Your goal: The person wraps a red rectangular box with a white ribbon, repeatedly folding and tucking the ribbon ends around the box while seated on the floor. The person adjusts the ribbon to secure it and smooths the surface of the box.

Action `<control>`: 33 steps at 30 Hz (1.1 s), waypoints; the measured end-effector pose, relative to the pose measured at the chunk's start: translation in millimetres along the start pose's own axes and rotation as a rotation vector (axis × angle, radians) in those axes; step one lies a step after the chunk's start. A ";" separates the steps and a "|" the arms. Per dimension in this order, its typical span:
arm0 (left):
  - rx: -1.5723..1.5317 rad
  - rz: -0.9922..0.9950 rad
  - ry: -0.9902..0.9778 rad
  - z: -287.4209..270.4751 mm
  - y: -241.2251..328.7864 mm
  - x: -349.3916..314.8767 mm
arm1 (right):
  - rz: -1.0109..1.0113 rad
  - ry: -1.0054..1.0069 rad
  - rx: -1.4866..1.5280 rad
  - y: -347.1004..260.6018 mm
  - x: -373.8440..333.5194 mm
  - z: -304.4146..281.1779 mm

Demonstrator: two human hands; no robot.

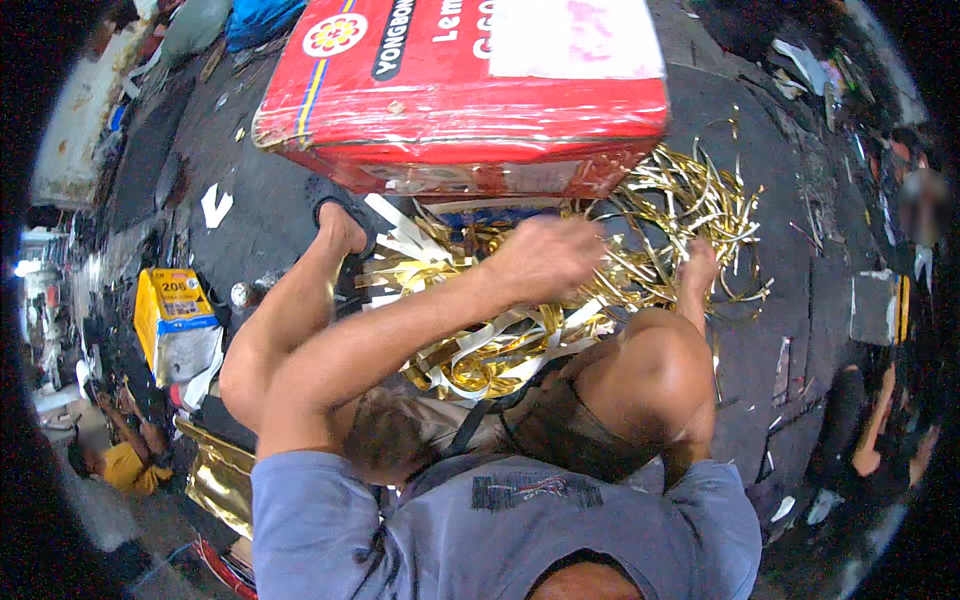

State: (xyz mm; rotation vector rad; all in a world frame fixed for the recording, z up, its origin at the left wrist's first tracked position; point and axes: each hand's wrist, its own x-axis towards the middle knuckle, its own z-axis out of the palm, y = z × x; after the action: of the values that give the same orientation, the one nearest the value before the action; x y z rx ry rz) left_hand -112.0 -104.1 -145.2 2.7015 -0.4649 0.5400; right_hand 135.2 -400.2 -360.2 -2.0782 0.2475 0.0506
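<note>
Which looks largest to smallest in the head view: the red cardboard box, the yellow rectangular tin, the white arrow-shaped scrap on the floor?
1. Red cardboard box, though it sits nearest the camera.
2. Yellow rectangular tin.
3. White arrow-shaped scrap.

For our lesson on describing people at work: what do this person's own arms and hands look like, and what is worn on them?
The left arm is bare from the shoulder down, below the short sleeve of a grey-blue T-shirt. The left hand wears no glove, and no watch, band or ring shows on it. The right hand cannot be made out, so nothing can be said of it.
</note>
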 end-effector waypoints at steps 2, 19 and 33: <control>-0.013 -0.584 -0.462 50.0 -23.2 -60.8 | -0.012 0.315 -0.061 -61.2 -30.2 -32.9; -0.601 -0.411 -0.271 -144.5 62.2 70.0 | -1.025 -0.870 0.155 -334.4 -213.8 -112.3; -0.406 -0.976 -0.153 -367.9 -131.4 -92.0 | -1.011 -1.112 -0.208 -465.2 -131.6 -58.6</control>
State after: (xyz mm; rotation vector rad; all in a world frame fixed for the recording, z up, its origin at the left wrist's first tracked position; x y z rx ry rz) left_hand -255.2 179.2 100.3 2.2072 0.6365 -0.0445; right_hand 94.2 -208.0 85.4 -1.8382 -1.4919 0.5942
